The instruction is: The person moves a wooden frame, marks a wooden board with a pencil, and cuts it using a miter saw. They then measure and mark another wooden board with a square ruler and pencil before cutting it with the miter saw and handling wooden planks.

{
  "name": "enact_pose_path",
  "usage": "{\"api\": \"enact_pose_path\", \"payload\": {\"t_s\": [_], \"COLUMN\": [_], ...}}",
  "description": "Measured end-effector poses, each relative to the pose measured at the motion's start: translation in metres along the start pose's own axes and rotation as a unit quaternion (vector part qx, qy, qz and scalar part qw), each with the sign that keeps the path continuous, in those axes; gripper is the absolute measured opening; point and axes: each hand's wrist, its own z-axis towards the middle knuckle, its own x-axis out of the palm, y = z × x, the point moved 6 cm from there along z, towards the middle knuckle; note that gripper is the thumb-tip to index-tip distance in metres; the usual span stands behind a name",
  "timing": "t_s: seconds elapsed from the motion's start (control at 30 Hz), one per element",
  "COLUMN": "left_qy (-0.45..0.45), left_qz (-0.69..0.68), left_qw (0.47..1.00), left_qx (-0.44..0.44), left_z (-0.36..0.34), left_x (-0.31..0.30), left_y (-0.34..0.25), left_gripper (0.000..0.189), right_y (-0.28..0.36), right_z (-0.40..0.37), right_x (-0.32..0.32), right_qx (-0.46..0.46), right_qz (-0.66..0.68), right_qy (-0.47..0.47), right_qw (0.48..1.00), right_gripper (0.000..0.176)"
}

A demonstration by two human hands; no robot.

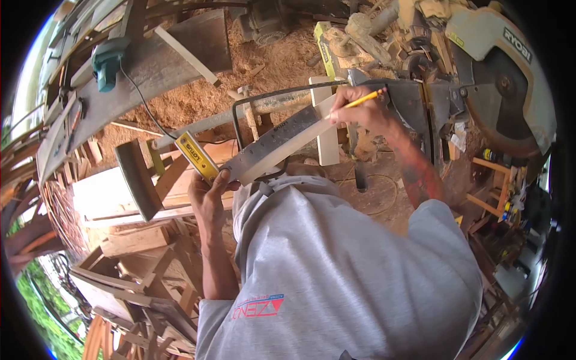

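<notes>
My left hand [210,195] is closed around one end of a pale wooden strip [285,146] and the try square on it. The square [198,157] has a yellow handle marked LOTUS, and its dark blade lies along the strip. My thumb presses where handle and blade meet. In my right hand [363,114] a yellow pencil [363,100] is pinched, its lower end at the strip's far end. A second pale piece of wood [327,144] lies crosswise beneath that end. The fingers under the strip are hidden.
At the right stands a Ryobi miter saw [504,78] with a large dark blade. A green power tool [108,63] with a cord sits on a board at upper left. Sawdust [264,63] covers the floor ahead. Wood offcuts [135,240] pile up at lower left.
</notes>
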Motion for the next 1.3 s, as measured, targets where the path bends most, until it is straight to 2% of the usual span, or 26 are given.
{"api": "enact_pose_path", "payload": {"t_s": [0.03,0.07,0.13,0.2,0.27,0.33,0.4,0.43,0.5,0.53,0.6,0.67,0.73,0.8,0.87,0.93,1.0,1.13,1.17,1.2,1.27,1.3], "left_qy": [0.008,0.015,0.008,0.008,0.003,-0.013,-0.022,-0.012,-0.027,-0.039,-0.068,-0.072,-0.084,-0.066,-0.052,-0.11,-0.137,-0.106,-0.066,-0.012,-0.025,-0.009], "left_qz": [-0.003,0.0,-0.018,-0.034,-0.097,-0.152,-0.132,-0.11,-0.084,-0.076,-0.11,-0.16,-0.2,-0.187,-0.161,-0.134,-0.207,-0.301,-0.328,-0.32,-0.309,-0.263], "left_qw": [1.0,1.0,1.0,0.999,0.995,0.988,0.989,0.991,0.99,0.989,0.985,0.979,0.973,0.979,0.985,0.985,0.969,0.946,0.94,0.943,0.942,0.957], "left_qx": [0.001,0.004,0.011,0.009,-0.014,0.026,0.062,0.076,0.107,0.121,0.119,0.102,0.077,0.048,0.041,0.023,-0.003,-0.061,-0.067,-0.09,-0.131,-0.121], "left_z": [0.001,0.001,0.0,0.0,0.002,0.008,0.016,0.022,0.034,0.039,0.044,0.047,0.049,0.051,0.054,0.05,0.047,0.038,0.038,0.037,0.033,0.028], "left_x": [-0.001,0.0,0.0,-0.002,-0.005,-0.012,-0.022,-0.029,-0.039,-0.044,-0.062,-0.088,-0.103,-0.108,-0.107,-0.094,-0.073,-0.017,-0.004,0.005,0.018,0.027], "left_y": [0.002,0.003,0.004,0.007,0.01,0.004,-0.013,-0.02,-0.037,-0.044,-0.051,-0.046,-0.036,-0.024,0.003,0.024,0.051,0.092,0.101,0.114,0.137,0.136], "left_gripper": [0.026,0.026,0.025,0.024,0.022,0.017,0.016,0.018,0.023,0.025,0.026,0.025,0.021,0.019,0.02,0.016,0.015,0.022,0.022,0.019,0.018,0.022], "right_y": [-0.005,-0.006,-0.003,0.003,0.012,0.018,0.025,0.028,0.049,0.055,0.068,0.059,0.052,0.04,0.036,0.034,0.041,0.046,0.046,0.045,0.043,0.042], "right_z": [-0.002,-0.003,-0.002,-0.008,-0.016,-0.026,-0.038,-0.041,-0.045,-0.048,-0.044,-0.038,-0.033,-0.029,-0.025,-0.022,-0.019,-0.021,-0.026,-0.034,-0.047,-0.057], "right_x": [-0.002,-0.001,-0.004,0.003,0.007,0.01,0.007,0.008,0.012,0.012,0.027,0.036,0.044,0.047,0.047,0.045,0.044,0.042,0.042,0.045,0.051,0.053], "right_qx": [0.014,0.01,-0.033,-0.028,-0.078,-0.091,-0.106,-0.108,-0.173,-0.179,-0.185,-0.153,-0.164,-0.137,-0.151,-0.159,-0.169,-0.165,-0.16,-0.169,-0.171,-0.167], "right_qz": [0.083,0.084,0.184,0.166,0.134,0.102,0.025,0.024,-0.205,-0.204,-0.427,-0.436,-0.443,-0.487,-0.486,-0.486,-0.5,-0.52,-0.524,-0.514,-0.51,-0.499], "right_qy": [-0.018,-0.024,-0.1,-0.125,-0.126,-0.137,-0.223,-0.223,-0.215,-0.209,-0.148,-0.11,-0.1,-0.106,-0.115,-0.118,-0.109,-0.066,-0.065,-0.057,-0.048,-0.055], "right_qw": [0.996,0.996,0.977,0.978,0.98,0.981,0.969,0.969,0.939,0.939,0.872,0.88,0.876,0.856,0.853,0.851,0.842,0.835,0.834,0.839,0.842,0.849], "right_gripper": [0.011,0.011,0.013,0.017,0.021,0.023,0.024,0.024,0.029,0.029,0.04,0.045,0.045,0.044,0.043,0.045,0.046,0.047,0.047,0.047,0.048,0.048]}}
